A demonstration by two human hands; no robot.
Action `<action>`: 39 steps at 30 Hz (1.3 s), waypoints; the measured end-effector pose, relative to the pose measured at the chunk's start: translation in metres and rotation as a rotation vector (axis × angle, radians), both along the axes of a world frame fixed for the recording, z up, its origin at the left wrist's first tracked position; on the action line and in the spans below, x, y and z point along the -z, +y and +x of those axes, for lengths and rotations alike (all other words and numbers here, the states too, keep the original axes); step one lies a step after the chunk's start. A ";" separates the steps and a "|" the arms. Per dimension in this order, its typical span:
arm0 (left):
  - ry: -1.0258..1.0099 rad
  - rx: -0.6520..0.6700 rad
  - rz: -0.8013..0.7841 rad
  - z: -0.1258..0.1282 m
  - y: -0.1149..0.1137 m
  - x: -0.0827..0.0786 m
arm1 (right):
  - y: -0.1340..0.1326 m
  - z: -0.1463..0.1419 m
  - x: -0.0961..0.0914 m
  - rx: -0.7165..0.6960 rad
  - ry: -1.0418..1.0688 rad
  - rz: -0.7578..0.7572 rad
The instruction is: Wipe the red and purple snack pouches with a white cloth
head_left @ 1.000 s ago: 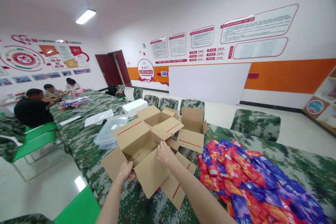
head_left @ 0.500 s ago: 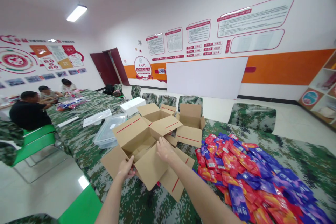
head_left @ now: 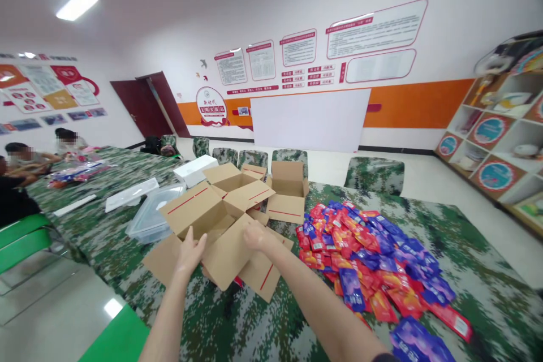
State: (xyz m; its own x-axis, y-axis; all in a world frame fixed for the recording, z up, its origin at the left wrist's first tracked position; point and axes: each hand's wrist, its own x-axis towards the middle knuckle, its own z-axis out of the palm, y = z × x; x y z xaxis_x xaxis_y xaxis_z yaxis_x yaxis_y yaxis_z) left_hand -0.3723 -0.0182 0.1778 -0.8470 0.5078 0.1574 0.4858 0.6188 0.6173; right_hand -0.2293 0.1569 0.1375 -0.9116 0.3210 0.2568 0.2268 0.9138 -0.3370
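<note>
An open cardboard box (head_left: 218, 223) sits tilted on the camouflage tablecloth in front of me, its brown flaps spread outward. My left hand (head_left: 192, 251) is at the box's near left corner, thumb and index finger apart, its other fingers partly hidden. On the right, my right hand (head_left: 255, 236) is closed over the edge of the near flap (head_left: 231, 254); its fingertips are blurred. Under the right side lies another flap with a red stripe (head_left: 265, 274). A bit of red shows beneath the box.
Two more open cartons, one behind (head_left: 235, 181) and one to the right (head_left: 287, 206), stand beyond. Red and purple packets (head_left: 365, 254) are heaped at right. A clear plastic bin (head_left: 150, 215) and white foam box (head_left: 195, 169) are at left. People sit at the far left.
The view has swung right, so shelves show more and everything sits further left. My left thumb and index finger have spread from their pinch on the box edge. My right hand stays at the flap.
</note>
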 end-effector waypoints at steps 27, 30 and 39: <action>-0.062 1.026 -0.736 0.442 0.093 0.234 | -0.064 0.494 0.250 1.077 -0.032 -0.232; -0.073 0.924 -0.813 0.453 0.098 0.243 | -0.056 0.497 0.254 1.033 -0.098 -0.243; -0.088 1.000 -0.861 0.462 0.127 0.258 | -0.036 0.488 0.271 0.914 -0.069 -0.137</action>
State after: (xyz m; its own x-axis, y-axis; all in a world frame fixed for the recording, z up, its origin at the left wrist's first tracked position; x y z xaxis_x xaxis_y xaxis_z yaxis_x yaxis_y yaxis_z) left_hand 0.0892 0.1087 -0.0798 -0.0416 0.8249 -0.5637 0.9380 0.2266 0.2624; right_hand 0.2588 0.1205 -0.1338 -0.3012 0.9462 0.1179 0.8631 0.3231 -0.3882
